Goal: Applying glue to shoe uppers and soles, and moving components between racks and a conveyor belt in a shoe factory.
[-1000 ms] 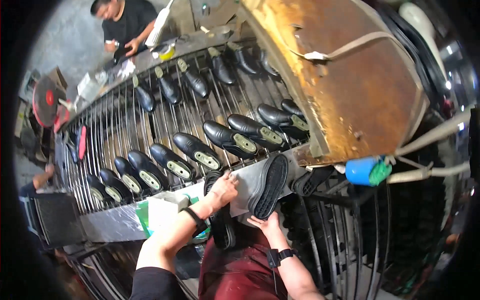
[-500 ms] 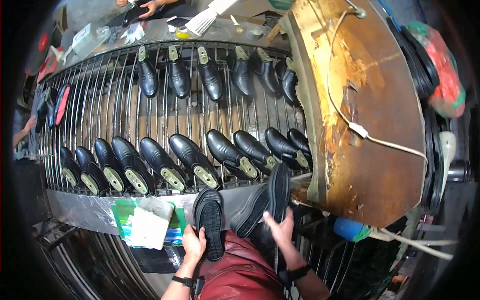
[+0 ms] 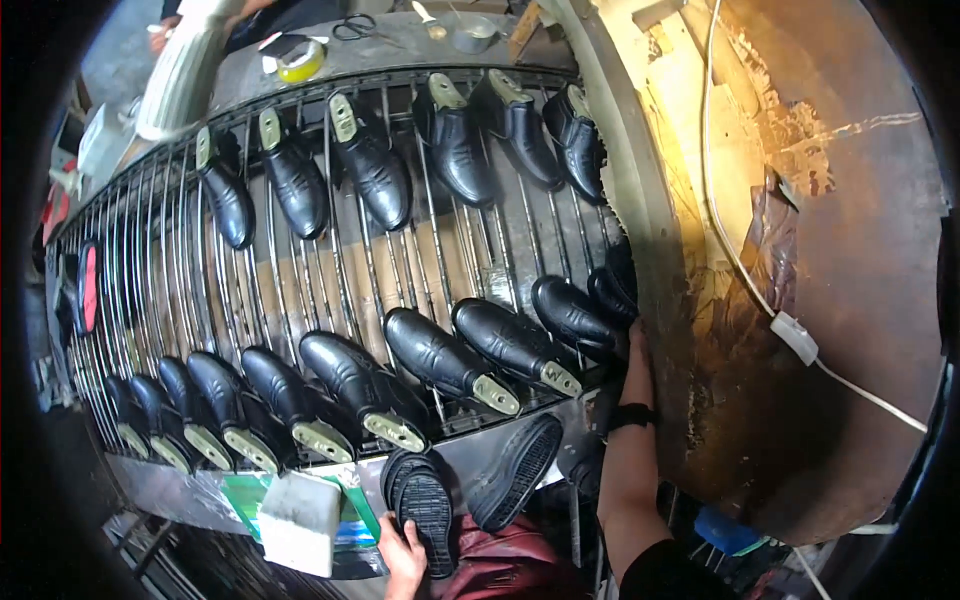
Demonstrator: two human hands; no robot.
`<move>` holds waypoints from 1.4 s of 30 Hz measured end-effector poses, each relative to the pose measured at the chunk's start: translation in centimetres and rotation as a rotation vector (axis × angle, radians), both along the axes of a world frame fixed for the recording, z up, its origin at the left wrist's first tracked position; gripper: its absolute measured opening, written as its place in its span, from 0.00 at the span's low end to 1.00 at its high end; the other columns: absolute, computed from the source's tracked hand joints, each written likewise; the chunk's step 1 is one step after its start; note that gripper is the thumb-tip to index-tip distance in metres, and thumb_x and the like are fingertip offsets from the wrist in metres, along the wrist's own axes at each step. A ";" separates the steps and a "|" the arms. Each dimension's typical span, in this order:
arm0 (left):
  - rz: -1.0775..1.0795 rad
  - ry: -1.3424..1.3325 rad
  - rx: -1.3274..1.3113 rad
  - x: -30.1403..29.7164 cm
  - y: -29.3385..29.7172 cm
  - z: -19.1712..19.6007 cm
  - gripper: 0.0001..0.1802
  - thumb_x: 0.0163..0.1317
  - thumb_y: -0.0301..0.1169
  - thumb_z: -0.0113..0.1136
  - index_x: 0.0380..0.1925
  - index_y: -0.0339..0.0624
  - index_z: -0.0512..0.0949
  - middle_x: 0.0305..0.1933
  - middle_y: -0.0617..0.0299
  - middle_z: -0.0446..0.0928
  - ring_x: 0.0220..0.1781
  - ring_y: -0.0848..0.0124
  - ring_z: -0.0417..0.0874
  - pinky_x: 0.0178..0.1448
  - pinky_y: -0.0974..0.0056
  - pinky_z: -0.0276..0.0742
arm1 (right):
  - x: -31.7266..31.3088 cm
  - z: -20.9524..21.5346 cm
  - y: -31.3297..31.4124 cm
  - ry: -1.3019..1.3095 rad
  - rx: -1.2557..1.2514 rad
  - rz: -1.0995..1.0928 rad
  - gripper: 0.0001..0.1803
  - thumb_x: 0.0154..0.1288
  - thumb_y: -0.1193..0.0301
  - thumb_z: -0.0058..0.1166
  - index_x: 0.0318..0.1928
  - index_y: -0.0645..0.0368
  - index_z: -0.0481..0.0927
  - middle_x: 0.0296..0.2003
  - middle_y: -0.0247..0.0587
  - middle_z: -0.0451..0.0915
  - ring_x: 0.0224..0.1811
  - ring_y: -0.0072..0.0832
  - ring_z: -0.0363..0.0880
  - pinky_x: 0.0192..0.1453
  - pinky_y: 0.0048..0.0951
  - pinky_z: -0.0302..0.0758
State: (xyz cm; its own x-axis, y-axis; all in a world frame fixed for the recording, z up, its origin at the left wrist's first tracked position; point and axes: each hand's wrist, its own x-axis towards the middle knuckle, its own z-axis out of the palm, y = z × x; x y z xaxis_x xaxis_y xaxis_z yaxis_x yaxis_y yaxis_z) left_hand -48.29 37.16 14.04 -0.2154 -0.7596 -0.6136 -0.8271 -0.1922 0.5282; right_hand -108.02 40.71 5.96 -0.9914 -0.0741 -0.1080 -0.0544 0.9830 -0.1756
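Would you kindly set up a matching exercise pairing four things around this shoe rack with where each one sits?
Things:
1. black rubber shoe sole
2. roll of yellow tape
3. white inline cord switch
4. red shoe sole

Places:
A. on the rusty brown curved panel at the right
B. at the far left edge of the wire rack
C. in the left hand, below the rack's front edge
D. on the bench beyond the rack's top row

Pairs: 1-C, 2-D, 3-A, 4-B
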 end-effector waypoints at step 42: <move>-0.182 -0.236 -0.245 4.2 -1.1 -1.7 0.30 0.63 0.39 0.76 0.57 0.33 0.75 0.58 0.37 0.77 0.59 0.39 0.79 0.62 0.44 0.76 | 9.7 7.0 -5.2 -0.169 0.078 0.066 0.41 0.60 0.76 0.65 0.75 0.63 0.68 0.64 0.69 0.79 0.67 0.57 0.80 0.72 0.50 0.77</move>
State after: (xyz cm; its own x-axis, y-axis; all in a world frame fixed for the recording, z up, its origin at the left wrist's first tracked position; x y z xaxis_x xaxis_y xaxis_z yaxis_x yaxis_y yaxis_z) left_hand -44.10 36.02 12.31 -0.2349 -0.8523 -0.4674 -0.9403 0.0775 0.3314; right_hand -98.33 35.51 12.97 -0.9520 -0.1229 -0.2802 -0.0950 0.9893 -0.1110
